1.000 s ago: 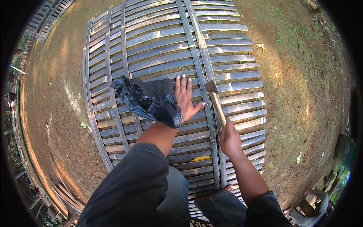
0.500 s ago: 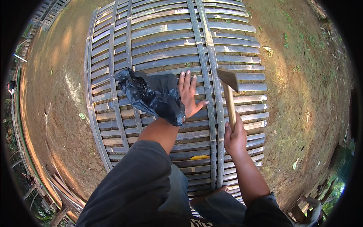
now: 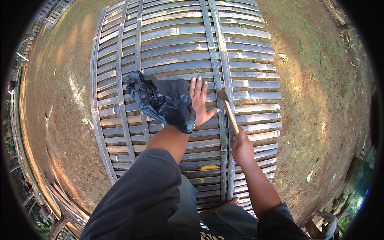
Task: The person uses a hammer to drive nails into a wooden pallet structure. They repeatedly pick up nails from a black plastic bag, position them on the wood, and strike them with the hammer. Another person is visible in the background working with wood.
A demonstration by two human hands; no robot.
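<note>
Hammer (image 3: 228, 110) in right hand (image 3: 241, 149) grip; left hand (image 3: 201, 102) flat, open beside black bag (image 3: 162, 100)

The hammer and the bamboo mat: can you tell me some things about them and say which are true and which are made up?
1. The right hand holds a hammer by its wooden handle. True.
2. The left hand is curled into a fist. False: it lies flat with fingers spread on the bamboo panel.
3. A black plastic bag lies by the left hand, over the wrist. True.
4. The bamboo panel leans upright against a wall. False: it lies flat on bare dirt ground.
5. The hammer head is beside the left hand's fingers. True.
6. A red leaf lies on the slats. False: it is a yellow leaf.
</note>
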